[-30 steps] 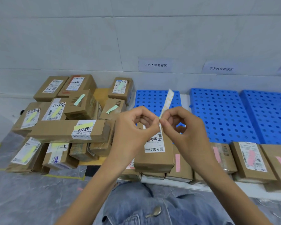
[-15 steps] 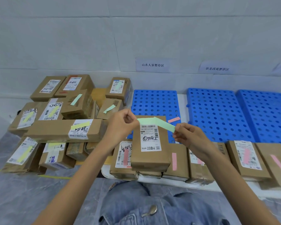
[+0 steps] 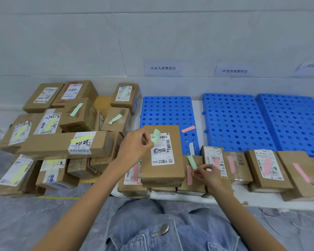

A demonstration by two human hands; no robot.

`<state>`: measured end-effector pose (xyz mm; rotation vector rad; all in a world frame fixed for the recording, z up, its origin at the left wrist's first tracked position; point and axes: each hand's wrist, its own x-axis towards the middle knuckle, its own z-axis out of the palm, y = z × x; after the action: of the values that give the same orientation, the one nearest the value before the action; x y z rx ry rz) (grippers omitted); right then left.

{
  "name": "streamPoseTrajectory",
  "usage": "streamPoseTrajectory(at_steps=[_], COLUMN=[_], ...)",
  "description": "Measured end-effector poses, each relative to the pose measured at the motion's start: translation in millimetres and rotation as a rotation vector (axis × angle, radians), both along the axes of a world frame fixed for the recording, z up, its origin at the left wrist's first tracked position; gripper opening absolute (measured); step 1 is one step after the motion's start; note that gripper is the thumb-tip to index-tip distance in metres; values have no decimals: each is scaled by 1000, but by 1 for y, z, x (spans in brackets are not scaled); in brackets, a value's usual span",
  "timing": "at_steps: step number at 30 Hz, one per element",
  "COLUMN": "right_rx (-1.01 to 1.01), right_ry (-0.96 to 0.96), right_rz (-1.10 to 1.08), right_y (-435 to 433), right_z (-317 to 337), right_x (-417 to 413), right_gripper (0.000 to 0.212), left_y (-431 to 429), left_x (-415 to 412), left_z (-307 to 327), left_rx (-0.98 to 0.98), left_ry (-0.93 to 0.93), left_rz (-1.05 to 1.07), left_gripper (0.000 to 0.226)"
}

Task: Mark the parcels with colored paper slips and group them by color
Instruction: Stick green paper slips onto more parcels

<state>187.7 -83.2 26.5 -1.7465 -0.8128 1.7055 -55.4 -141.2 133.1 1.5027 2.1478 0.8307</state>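
Observation:
A brown parcel (image 3: 162, 171) with a white label marked 5082 lies on top of other parcels right in front of me. My left hand (image 3: 134, 146) pinches a curled green slip (image 3: 156, 135) over the label's top left corner. My right hand (image 3: 207, 173) is lower, to the right of that parcel, and pinches the end of a green and white strip (image 3: 191, 160) that stands up from its fingers. Parcels with pink slips (image 3: 267, 166) sit in a row to the right. Parcels with yellow and green slips (image 3: 62, 142) are piled on the left.
Three blue perforated plastic panels (image 3: 234, 124) lie behind the parcel row, and a loose pink slip (image 3: 188, 129) rests on the left one. Paper signs (image 3: 163, 68) hang on the grey wall. My denim-clad lap (image 3: 161, 229) is at the bottom, on a grey floor covering.
The strip held stretched between both hands has come apart. My left hand now holds a curled green piece over the label, and my right hand dropped down right with the other piece.

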Motion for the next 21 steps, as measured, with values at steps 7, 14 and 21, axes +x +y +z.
streamPoseTrajectory(at_steps=[7,14,21], right_rx=[530,543,699], right_ry=[-496,-105,-122], right_rz=[312,512,541], right_y=[-1,14,36], right_z=[29,79,57], right_x=[-5,-87,-109], right_gripper=[10,20,28], left_y=[-2,-2,-6], left_x=[5,18,21], left_z=[-8,-23,-49], left_rx=[112,268,306], left_ry=[227,638,624], left_rz=[-123,-290,-339], left_gripper=[10,21,23])
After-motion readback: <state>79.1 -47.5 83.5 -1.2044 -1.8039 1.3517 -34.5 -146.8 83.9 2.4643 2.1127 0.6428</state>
